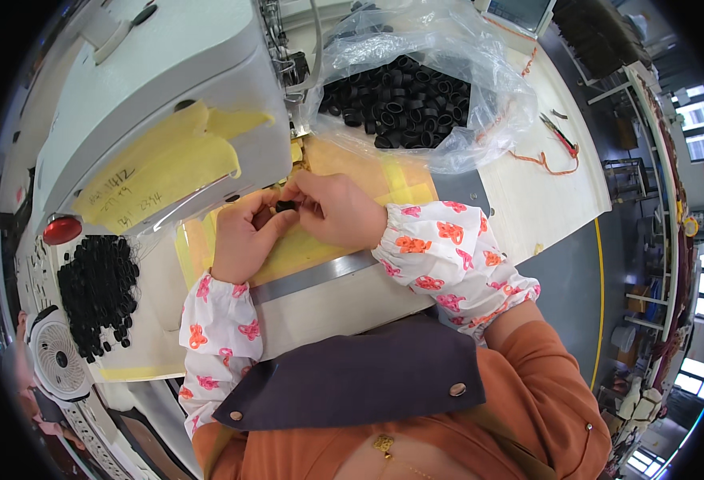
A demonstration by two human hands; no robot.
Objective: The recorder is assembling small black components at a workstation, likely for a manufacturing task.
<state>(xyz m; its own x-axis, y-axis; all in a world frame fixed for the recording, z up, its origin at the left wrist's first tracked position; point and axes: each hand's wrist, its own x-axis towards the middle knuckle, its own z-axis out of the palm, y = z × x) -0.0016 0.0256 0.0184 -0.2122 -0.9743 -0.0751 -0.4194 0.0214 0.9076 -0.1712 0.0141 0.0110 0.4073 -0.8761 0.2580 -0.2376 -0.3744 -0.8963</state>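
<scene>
Between my hands is a small black fabric loop (285, 206), close in front of the sewing machine's needle area. My left hand (248, 234) pinches it from the left with thumb and forefinger. From the other side my right hand (340, 211) has its fingertips closed at the same loop; part of it is hidden by the fingers. Both hands rest low over the yellow-taped work plate (328, 254). The white sewing machine (232, 76) stands right beyond my left hand, with yellow tape and handwriting on its side.
A clear plastic bag (500, 104) of black loops (404, 100) lies open at the back. Scissors with red handles (561, 138) and an orange cord (540, 160) are at the right. Black pieces (100, 292) are piled at the left, near a white fan (60, 360).
</scene>
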